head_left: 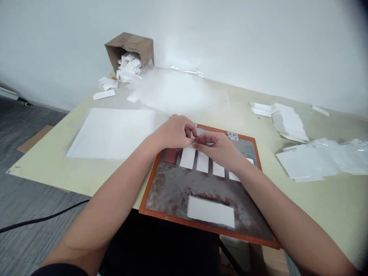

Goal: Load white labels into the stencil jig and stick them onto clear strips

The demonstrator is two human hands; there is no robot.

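Note:
My left hand [174, 132] and my right hand [220, 147] meet over the back of a rusty metal plate with an orange rim [172, 184]. Both hands have their fingers curled and pinched together at a white card [188, 156] standing in a slot. Several white cards sit in a row of slots, and the leftmost slot [171, 155] shows dark red. A larger white rectangle [211, 211] lies in the plate near its front edge. What the fingertips pinch is partly hidden.
A white sheet [110, 132] lies left of the plate. A tipped cardboard box [130, 50] spills white cards at the back. Plastic sleeves [322, 157] and card stacks [287, 120] lie right. A black cable [43, 218] crosses the floor.

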